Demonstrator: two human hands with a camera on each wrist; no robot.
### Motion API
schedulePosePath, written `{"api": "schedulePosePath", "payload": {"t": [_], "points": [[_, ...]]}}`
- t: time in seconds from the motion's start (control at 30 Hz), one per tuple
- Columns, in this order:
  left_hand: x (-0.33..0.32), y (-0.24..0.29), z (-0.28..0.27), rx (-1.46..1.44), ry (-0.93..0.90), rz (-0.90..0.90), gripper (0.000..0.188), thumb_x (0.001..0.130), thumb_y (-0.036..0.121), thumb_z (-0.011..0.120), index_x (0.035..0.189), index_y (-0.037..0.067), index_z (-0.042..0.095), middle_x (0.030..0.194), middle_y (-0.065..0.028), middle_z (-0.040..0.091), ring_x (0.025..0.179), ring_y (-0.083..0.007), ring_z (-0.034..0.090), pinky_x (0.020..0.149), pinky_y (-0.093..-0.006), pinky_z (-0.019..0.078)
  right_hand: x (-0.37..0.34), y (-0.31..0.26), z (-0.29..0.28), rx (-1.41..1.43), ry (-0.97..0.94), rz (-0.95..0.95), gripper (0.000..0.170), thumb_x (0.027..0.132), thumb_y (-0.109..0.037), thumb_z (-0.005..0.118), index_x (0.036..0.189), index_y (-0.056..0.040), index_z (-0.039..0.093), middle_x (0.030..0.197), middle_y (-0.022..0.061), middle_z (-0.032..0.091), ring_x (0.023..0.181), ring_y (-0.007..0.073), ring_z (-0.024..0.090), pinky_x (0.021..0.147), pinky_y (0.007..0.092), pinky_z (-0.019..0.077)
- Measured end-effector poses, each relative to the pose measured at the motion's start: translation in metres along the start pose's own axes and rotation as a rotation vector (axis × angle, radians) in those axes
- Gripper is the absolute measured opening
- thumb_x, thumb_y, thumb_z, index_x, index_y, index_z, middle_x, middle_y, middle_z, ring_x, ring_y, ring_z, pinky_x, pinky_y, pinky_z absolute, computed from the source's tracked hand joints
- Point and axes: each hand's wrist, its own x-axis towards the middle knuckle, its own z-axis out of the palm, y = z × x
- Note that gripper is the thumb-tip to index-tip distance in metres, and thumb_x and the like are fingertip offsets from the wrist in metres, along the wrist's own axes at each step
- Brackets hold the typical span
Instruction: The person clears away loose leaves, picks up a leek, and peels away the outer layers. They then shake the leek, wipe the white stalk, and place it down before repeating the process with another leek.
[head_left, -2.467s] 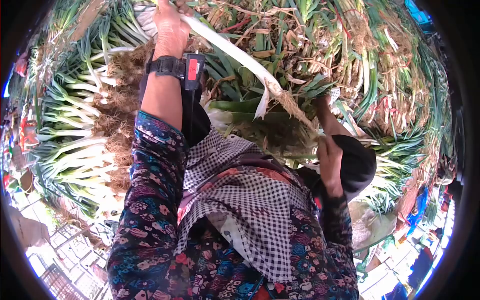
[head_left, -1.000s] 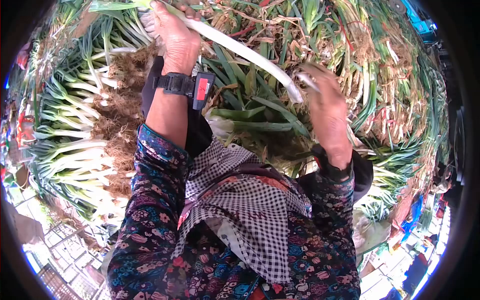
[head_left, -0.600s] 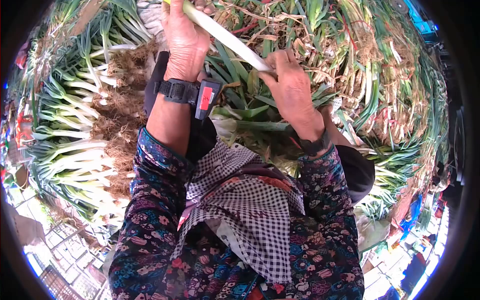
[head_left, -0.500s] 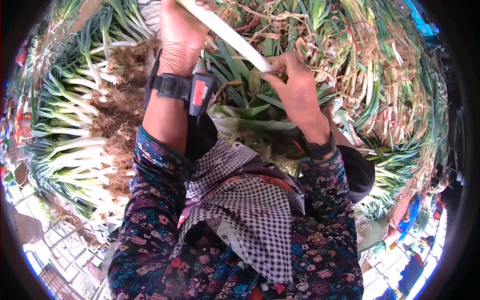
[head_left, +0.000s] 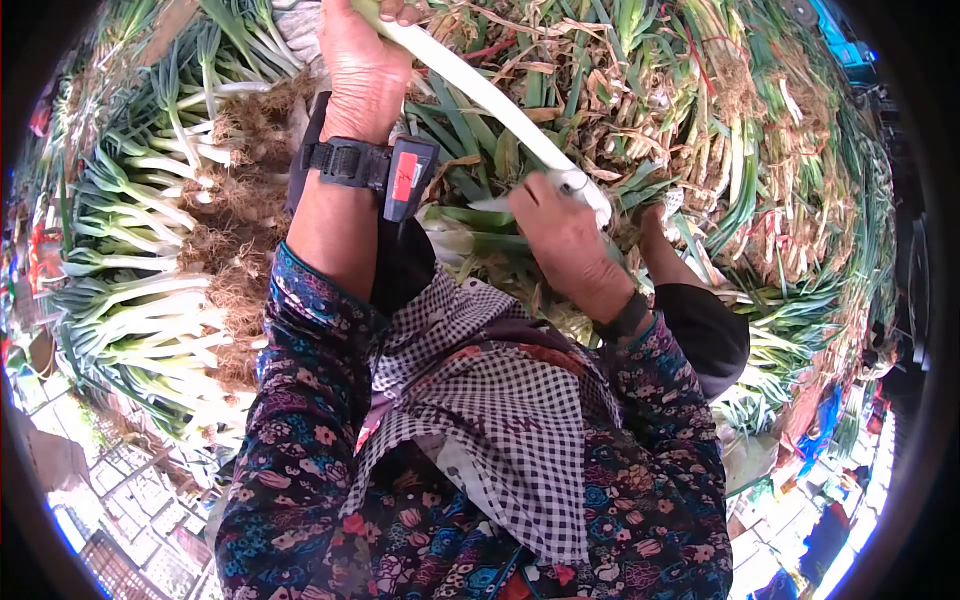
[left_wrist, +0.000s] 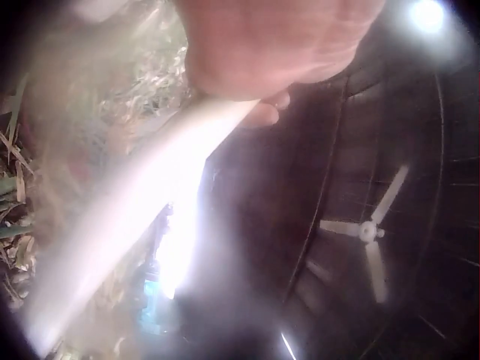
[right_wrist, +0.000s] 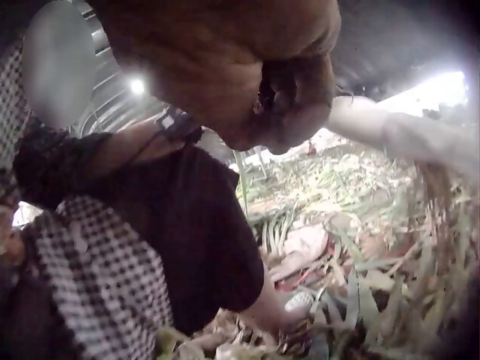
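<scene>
A long white leek (head_left: 490,100) slants down across the head view. My left hand (head_left: 362,55) grips it near its green upper part; in the left wrist view the pale shaft (left_wrist: 142,172) runs down from the fingers. My right hand (head_left: 560,235) is curled beside the leek's lower end, with a loose bit of skin (head_left: 572,186) at the knuckles. A pale flat blade (head_left: 490,204) juts out left of that hand; in the right wrist view it appears as a grey rounded blade (right_wrist: 58,64), apparently a knife. Its handle is hidden in the curled fingers (right_wrist: 296,97).
Rows of leeks (head_left: 150,310) with brown roots (head_left: 235,250) lie at the left. Green leaf trimmings (head_left: 480,240) are heaped in front of the lap. More dry leaves and bundled leeks (head_left: 740,110) spread at the right. A bare foot (head_left: 660,240) stands near the right hand.
The leek's rooted end has come off since the earliest frame. The right hand rose to the bare end, pinched there, then moved down along it, baring a curl of skin.
</scene>
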Motion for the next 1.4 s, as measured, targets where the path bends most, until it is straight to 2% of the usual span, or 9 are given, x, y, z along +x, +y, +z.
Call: {"api": "schedulePosePath", "payload": {"t": [0.2, 0.27, 0.37, 0.47, 0.57, 0.67, 0.77, 0.9, 1.4], "points": [[-0.012, -0.005, 0.005, 0.085, 0.096, 0.076, 0.026, 0.097, 0.031, 0.049, 0.079, 0.013, 0.046, 0.062, 0.0021, 0.040, 0.051, -0.0094, 0.040, 0.046, -0.0245, 0.0340, -0.055, 0.045, 0.018, 0.037, -0.445, 0.125, 0.017, 0.077, -0.002, 0.053, 0.093, 0.0000, 0.054, 0.091, 0.0194, 0.059, 0.081, 0.0357, 0.062, 0.069, 0.0457, 0.0497], [0.001, -0.004, -0.018, 0.165, -0.239, 0.034, 0.030, 0.097, 0.038, 0.048, 0.098, 0.009, 0.050, 0.073, -0.0011, 0.045, 0.058, -0.0110, 0.039, 0.053, -0.0262, 0.0342, -0.082, 0.059, 0.022, 0.148, -0.451, 0.114, 0.020, 0.078, -0.003, 0.052, 0.098, 0.0000, 0.054, 0.096, 0.0214, 0.059, 0.082, 0.0378, 0.062, 0.072, 0.0468, 0.0493], [0.010, 0.011, -0.018, 0.137, -0.294, 0.034, 0.034, 0.097, 0.042, 0.045, 0.098, 0.009, 0.050, 0.070, -0.0001, 0.042, 0.055, -0.0101, 0.034, 0.049, -0.0256, 0.0310, -0.122, 0.078, 0.036, 0.150, -0.938, 0.310, 0.022, 0.084, -0.010, 0.051, 0.100, 0.0008, 0.060, 0.095, 0.0205, 0.063, 0.086, 0.0376, 0.063, 0.074, 0.0455, 0.0499], [-0.005, 0.006, -0.010, 0.143, -0.195, 0.006, 0.024, 0.096, 0.033, 0.051, 0.092, 0.009, 0.049, 0.067, 0.0035, 0.039, 0.053, -0.0075, 0.031, 0.048, -0.0223, 0.0288, -0.121, 0.066, 0.017, 0.364, -0.331, 0.095, 0.021, 0.084, -0.009, 0.057, 0.102, 0.0005, 0.061, 0.090, 0.0189, 0.064, 0.082, 0.0354, 0.063, 0.072, 0.0426, 0.0508], [0.004, 0.004, -0.007, 0.195, -0.238, 0.036, 0.018, 0.094, 0.025, 0.057, 0.090, 0.010, 0.050, 0.066, 0.0050, 0.038, 0.053, -0.0063, 0.031, 0.047, -0.0210, 0.0279, -0.043, 0.032, -0.032, 0.415, 0.237, 0.391, 0.011, 0.086, -0.011, 0.057, 0.091, -0.0012, 0.054, 0.084, 0.0199, 0.059, 0.077, 0.0395, 0.059, 0.066, 0.0455, 0.0465], [0.001, 0.001, -0.004, 0.184, -0.233, 0.000, 0.013, 0.091, 0.018, 0.060, 0.088, 0.010, 0.050, 0.065, 0.0057, 0.035, 0.052, -0.0060, 0.031, 0.047, -0.0210, 0.0278, -0.015, 0.050, -0.022, 0.231, 0.325, 0.222, 0.013, 0.085, -0.010, 0.060, 0.092, -0.0005, 0.055, 0.084, 0.0200, 0.058, 0.074, 0.0397, 0.058, 0.064, 0.0447, 0.0467], [0.003, 0.007, -0.008, 0.000, -0.388, -0.115, 0.010, 0.090, 0.012, 0.058, 0.086, 0.009, 0.050, 0.064, 0.0054, 0.033, 0.053, -0.0067, 0.031, 0.047, -0.0218, 0.0285, -0.012, 0.055, -0.009, 0.367, 0.078, 0.354, 0.015, 0.085, -0.010, 0.061, 0.094, -0.0004, 0.055, 0.083, 0.0197, 0.059, 0.074, 0.0385, 0.060, 0.064, 0.0429, 0.0479], [-0.001, 0.020, -0.001, -0.329, -0.577, -0.339, 0.006, 0.089, 0.008, 0.056, 0.088, 0.005, 0.051, 0.064, 0.0038, 0.032, 0.055, -0.0091, 0.031, 0.049, -0.0228, 0.0301, -0.012, 0.044, -0.012, 0.538, 0.145, 0.430, 0.016, 0.081, -0.008, 0.064, 0.091, -0.0008, 0.054, 0.077, 0.0189, 0.058, 0.072, 0.0371, 0.060, 0.062, 0.0424, 0.0481], [0.000, 0.012, -0.006, -0.179, -0.461, -0.090, 0.028, 0.095, 0.019, 0.048, 0.069, 0.013, 0.041, 0.058, 0.0041, 0.033, 0.049, -0.0095, 0.033, 0.044, -0.0240, 0.0302, -0.018, 0.040, 0.006, 0.216, 0.206, 0.352, 0.023, 0.082, -0.010, 0.065, 0.099, -0.0032, 0.050, 0.080, 0.0182, 0.058, 0.071, 0.0378, 0.061, 0.061, 0.0450, 0.0495]]}}
